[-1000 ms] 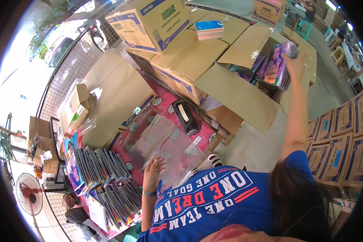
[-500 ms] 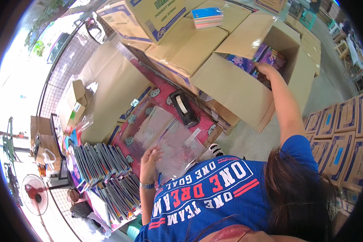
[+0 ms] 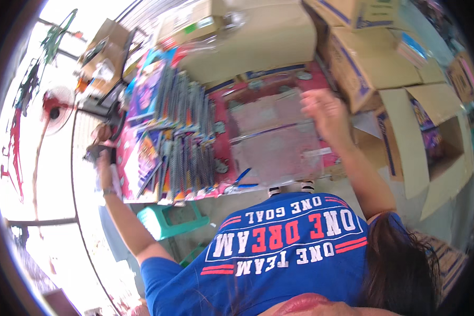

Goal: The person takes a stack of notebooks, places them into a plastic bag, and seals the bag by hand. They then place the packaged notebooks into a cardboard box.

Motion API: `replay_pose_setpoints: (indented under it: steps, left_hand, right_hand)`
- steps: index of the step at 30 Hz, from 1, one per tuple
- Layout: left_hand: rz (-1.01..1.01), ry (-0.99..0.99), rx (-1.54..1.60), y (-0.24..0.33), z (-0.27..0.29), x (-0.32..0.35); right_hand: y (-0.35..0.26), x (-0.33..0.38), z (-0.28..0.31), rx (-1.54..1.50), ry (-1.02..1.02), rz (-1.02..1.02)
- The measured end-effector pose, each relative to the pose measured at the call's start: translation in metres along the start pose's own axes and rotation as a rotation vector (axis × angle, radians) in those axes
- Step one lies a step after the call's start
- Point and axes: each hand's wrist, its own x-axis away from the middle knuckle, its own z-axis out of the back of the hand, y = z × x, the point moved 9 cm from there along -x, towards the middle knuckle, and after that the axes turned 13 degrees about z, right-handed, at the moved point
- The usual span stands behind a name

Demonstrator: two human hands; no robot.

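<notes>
My left hand (image 3: 104, 164) reaches past the table's left edge, beside a small dark bundle (image 3: 96, 151); its fingers are blurred against it. Over the right side of a clear plastic sheet (image 3: 271, 142), my right hand (image 3: 325, 113) is raised with loosely bent fingers apart and nothing visible in them. Two rows of spiral notebooks (image 3: 187, 102) stand packed on the pink patterned table cover (image 3: 224, 113), left of the sheet. Blue-handled scissors (image 3: 243, 180) lie at the table's near edge.
An open carton (image 3: 413, 152) with purple packs (image 3: 432, 138) stands on the right, beside closed cartons (image 3: 363, 63) topped by a blue-covered stack (image 3: 413, 50). A green stool (image 3: 179, 224) sits below the table's near edge. A red fan (image 3: 55, 110) stands far left.
My right hand has left the open carton and come over the plastic sheet. My left hand has moved from the sheet to beyond the notebooks. The view has turned left.
</notes>
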Motion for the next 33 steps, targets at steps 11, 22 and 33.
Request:
replay_pose_setpoints:
  steps: [11,22,33]
  left_hand:
    - [0.119,-0.558,0.012,-0.016,-0.126,0.035]
    - [-0.259,-0.149,-0.775,0.030,-0.111,0.105]
    - [0.490,-0.816,0.018,-0.005,-0.175,0.104]
  right_hand:
    - [0.047,0.034,-0.357,-0.181,-0.590,-0.347]
    - [0.048,0.084,-0.326,-0.419,-0.653,-0.714]
    - [0.050,0.076,-0.337,-0.435,-0.711,-0.867]
